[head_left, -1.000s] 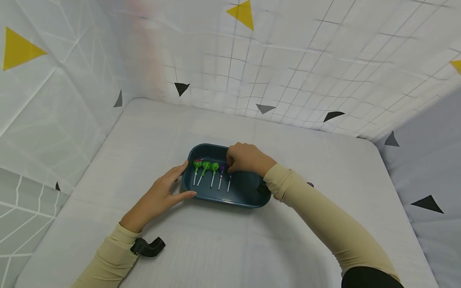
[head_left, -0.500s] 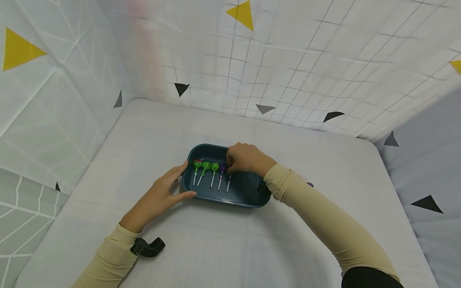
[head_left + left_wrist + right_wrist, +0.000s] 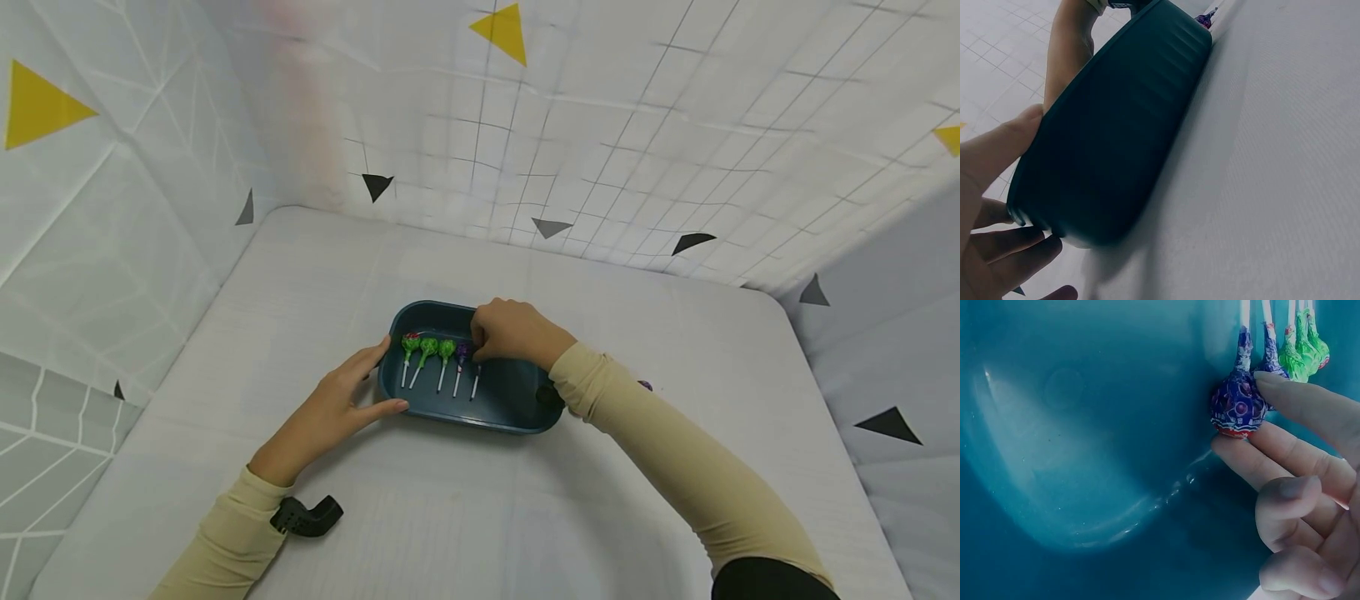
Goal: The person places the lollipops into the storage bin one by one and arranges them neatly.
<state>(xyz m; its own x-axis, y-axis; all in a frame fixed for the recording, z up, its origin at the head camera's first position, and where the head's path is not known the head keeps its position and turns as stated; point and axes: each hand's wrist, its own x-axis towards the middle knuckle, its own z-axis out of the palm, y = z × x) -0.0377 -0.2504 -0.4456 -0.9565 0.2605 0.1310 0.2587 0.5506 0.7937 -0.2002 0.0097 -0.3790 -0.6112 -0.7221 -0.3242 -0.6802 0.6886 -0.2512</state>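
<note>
Inside the dark blue-green tray (image 3: 465, 423), my right hand (image 3: 517, 329) pinches the round head of a purple-wrapped lollipop (image 3: 1239, 405) between thumb and fingers. That lollipop's white stick points toward the tray's near side. To its left lies another purple lollipop (image 3: 461, 357). Further left come two green lollipops (image 3: 447, 348) and a green-and-red one (image 3: 410, 343), all in a row with heads away from me. My left hand (image 3: 330, 417) spreads its fairly straight fingers around the tray's left end. Its thumb touches the near rim, and its other fingers touch the end wall.
A purple-wrapped piece (image 3: 646, 385) lies on the white table (image 3: 420, 517) to the right, partly behind my right sleeve. White patterned fabric walls (image 3: 600, 125) stand behind and beside the table. A black wrist device (image 3: 307, 517) sits on my left forearm.
</note>
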